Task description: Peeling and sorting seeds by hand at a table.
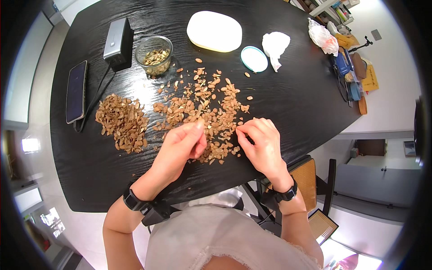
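Observation:
Brown seeds and shell pieces point(227, 118) lie scattered over the middle of a black wood-grain table point(290, 98). My left hand point(185, 140) is over the near left part of them, thumb and index finger pinched together; whether something small is between them cannot be told. At the right edge of the scatter, my right hand point(260, 143) has its fingertips brought together by the seeds, and any seed in them is hidden. To the left sits a denser heap of flat brown shells point(123, 125). Beyond it, a round glass bowl point(154, 67) holds greenish kernels.
A phone point(76, 92) is cabled to a grey power bank point(114, 38) at the left. Farther back are a white oval container point(214, 31), a round lid with a teal rim point(254, 59) and a crumpled white tissue point(275, 47). Bags and pouches point(344, 64) crowd the right edge.

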Available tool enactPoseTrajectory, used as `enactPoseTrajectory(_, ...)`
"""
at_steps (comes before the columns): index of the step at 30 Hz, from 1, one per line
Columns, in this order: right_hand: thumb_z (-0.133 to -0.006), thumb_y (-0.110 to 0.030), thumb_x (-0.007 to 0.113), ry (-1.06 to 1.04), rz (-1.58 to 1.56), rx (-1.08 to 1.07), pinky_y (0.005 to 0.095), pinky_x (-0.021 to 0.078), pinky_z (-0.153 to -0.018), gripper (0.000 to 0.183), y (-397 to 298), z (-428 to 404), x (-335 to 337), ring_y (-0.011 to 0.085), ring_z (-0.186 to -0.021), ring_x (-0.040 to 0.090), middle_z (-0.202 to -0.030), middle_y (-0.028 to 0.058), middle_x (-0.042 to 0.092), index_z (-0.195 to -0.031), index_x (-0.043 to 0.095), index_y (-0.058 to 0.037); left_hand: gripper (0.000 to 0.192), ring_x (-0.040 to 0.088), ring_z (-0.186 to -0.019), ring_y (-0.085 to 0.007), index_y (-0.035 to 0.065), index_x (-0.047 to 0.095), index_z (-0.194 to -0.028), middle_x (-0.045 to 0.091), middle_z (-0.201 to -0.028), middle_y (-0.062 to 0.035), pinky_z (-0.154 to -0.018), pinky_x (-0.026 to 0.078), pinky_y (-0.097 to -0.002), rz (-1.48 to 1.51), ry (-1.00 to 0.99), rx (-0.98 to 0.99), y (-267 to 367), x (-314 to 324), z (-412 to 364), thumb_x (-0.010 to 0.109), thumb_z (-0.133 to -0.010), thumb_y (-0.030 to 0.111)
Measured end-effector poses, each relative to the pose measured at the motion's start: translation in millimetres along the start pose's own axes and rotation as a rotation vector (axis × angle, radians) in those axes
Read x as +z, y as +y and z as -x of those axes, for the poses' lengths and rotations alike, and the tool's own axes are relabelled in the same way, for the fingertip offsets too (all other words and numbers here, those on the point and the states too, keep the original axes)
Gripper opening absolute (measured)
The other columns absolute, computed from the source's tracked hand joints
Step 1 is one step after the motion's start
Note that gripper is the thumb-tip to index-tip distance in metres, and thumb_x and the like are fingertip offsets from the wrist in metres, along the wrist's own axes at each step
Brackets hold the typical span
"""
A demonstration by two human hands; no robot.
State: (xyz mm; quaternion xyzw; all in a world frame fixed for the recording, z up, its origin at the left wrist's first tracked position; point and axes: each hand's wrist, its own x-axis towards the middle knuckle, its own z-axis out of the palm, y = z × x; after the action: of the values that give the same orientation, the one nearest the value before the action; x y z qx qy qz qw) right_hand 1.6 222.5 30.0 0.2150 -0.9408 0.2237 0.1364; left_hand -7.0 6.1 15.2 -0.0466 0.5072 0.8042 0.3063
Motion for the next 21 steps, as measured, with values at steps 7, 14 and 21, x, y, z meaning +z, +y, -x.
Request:
enactPoseTrajectory(7,-0.080,0.003,0.065,0.142,-1.205,0.537,0.0232,0.0455,-0.070,0.008,-42,-1,16,0.0110,-0.079,0.055,-0.084,0.0057,0.059,-0.087,0.067,0.0005,0.028,0.042,-0.069,-0.0073,0.0063,0.052,-0.088,0.049,-0.078,-0.0003,-0.063,0.036,-0.0213,0.137,-0.283,-0.074,-8,9,4,0.045,-0.097,0.032)
enactPoseTrajectory(14,-0.083,0.005,0.060,0.107,-1.396,0.613,0.0270,0.0473,-0.077,0.012,-49,1,27,0.0152,-0.085,0.057,-0.092,0.0100,0.059,-0.094,0.065,0.0047,0.028,0.038,-0.066,-0.0069,0.0074,0.048,-0.083,0.043,-0.073,0.0024,-0.061,0.034,-0.0212,0.298,-0.330,0.004,-9,6,3,0.041,-0.098,0.029)
enactPoseTrajectory(21,-0.084,0.005,0.058,0.039,-1.498,0.692,0.0286,0.0477,-0.076,0.012,-51,-3,20,0.0171,-0.085,0.058,-0.093,0.0118,0.061,-0.094,0.064,0.0068,0.026,0.039,-0.068,-0.0084,0.0080,0.046,-0.082,0.041,-0.074,0.0026,-0.063,0.035,-0.0229,0.354,-0.368,-0.019,-9,4,3,0.044,-0.097,0.029)
